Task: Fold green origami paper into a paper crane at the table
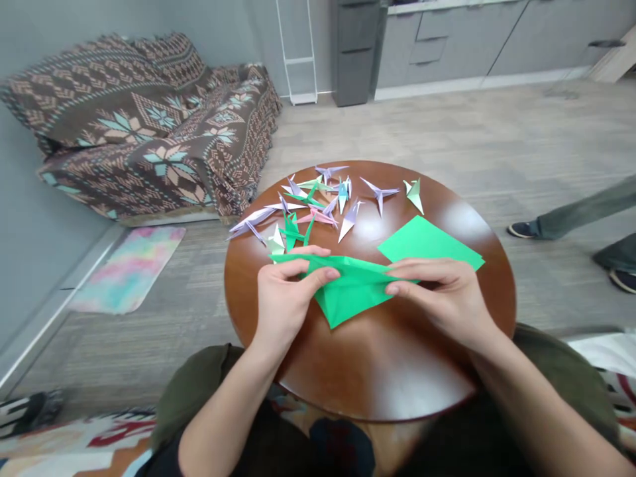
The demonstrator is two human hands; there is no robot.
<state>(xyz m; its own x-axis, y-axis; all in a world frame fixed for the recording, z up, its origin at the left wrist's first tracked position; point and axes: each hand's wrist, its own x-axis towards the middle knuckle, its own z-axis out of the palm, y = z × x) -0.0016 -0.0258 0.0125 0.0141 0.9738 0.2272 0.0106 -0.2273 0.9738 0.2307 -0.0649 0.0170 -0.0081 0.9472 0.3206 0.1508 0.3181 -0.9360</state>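
Observation:
A half-folded green paper (350,291) hangs just above the round wooden table (397,371), held at both ends. My left hand (285,291) pinches its left corner between thumb and fingers. My right hand (440,295) grips the right end, fingers curled over the fold. A flat stack of green paper sheets (427,240) lies on the table just behind my right hand. Further back sit several finished paper cranes (318,202) in purple, green, pink and white.
A sofa under a patterned brown blanket (149,126) stands at the back left, with a pastel mat (126,268) on the floor. Another person's legs and shoes (571,225) reach in from the right. Grey cabinets (447,40) line the far wall.

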